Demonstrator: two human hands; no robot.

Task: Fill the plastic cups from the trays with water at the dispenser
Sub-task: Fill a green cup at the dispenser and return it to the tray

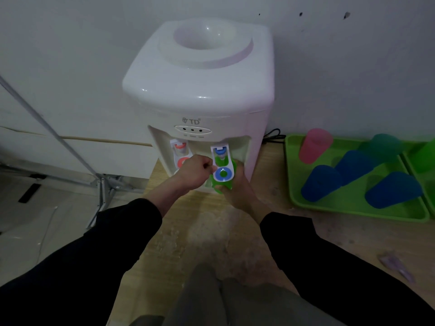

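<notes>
A white water dispenser stands on the wooden floor against the wall. My right hand holds a green plastic cup under the blue tap. My left hand is curled beside that tap, its fingers touching the white lever's left edge. A red tap sits to the left, partly hidden by my left hand. To the right, a green tray holds a pink cup, a teal cup and three blue cups, all upside down.
A second green tray shows at the right edge. A black power cord runs behind the dispenser. A metal stand and white cabinet are at the left. A purple object lies on the floor at lower right.
</notes>
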